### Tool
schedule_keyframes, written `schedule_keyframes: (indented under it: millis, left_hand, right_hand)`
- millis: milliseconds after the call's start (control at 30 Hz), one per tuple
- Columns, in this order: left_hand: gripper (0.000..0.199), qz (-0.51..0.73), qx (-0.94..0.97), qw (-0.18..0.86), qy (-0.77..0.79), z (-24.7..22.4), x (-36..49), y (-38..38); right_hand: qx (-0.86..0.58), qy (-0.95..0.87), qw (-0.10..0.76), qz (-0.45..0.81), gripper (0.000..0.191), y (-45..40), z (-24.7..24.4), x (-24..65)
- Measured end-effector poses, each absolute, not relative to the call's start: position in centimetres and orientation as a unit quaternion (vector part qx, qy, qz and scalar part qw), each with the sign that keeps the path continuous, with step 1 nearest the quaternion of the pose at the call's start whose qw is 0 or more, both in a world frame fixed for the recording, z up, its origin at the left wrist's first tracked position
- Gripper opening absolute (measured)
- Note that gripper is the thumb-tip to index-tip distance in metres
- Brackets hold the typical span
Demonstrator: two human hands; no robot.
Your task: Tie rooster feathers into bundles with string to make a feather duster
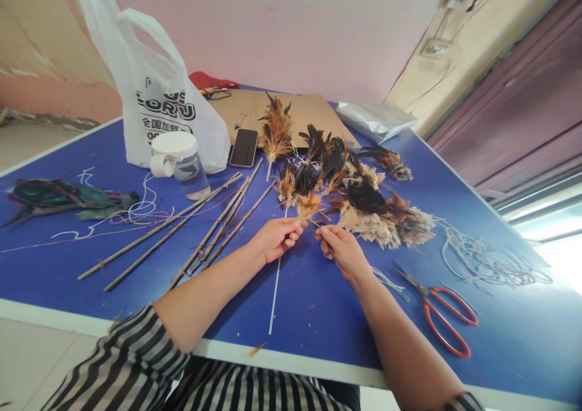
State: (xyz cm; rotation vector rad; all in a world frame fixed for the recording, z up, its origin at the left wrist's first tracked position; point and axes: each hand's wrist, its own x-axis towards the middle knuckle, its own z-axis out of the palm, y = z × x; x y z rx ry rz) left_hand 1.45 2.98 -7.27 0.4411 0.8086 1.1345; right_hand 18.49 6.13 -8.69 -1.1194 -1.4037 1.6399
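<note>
My left hand (278, 239) is closed on a small bunch of orange-brown feathers (311, 206), near the middle of the blue table (327, 326). Just right of it, my right hand (339, 248) is pinched at a thin dark stem or quill beside the bunch; exactly what its fingertips hold is too small to tell. Beyond both hands lies a pile of black, brown and pale feather bunches (364, 196). A finished-looking brown feather bundle on a stick (276, 133) rests on a cardboard sheet (231, 109).
Several thin sticks (157, 235) lie left of my hands. Red-handled scissors (448, 320) and tangled white string (482, 259) are at the right. Farther back are a phone (244, 148), a lidded cup (188, 168), a white plastic bag (159, 90) and a silver packet (376, 120).
</note>
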Motion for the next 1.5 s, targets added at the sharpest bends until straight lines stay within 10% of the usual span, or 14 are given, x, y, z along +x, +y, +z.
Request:
schedule_keyframes:
  millis: [300,800,1500]
  left_hand:
    - [0.010,0.503,0.229,0.753,0.356,-6.7,1.6,2.7]
    - [0.008,0.472,0.230,0.781,0.339,-6.6,1.5,2.6]
    - [0.007,0.385,0.192,0.887,0.170,-5.9,0.4,1.9]
  right_hand:
    - [-0.446,-0.647,0.491,0.376,0.027,5.4,-7.2,18.6]
    - [-0.447,-0.751,0.406,0.267,0.017,4.9,-7.1,18.3]
    - [-0.316,-0.491,0.320,0.746,0.036,5.8,-7.2,19.1]
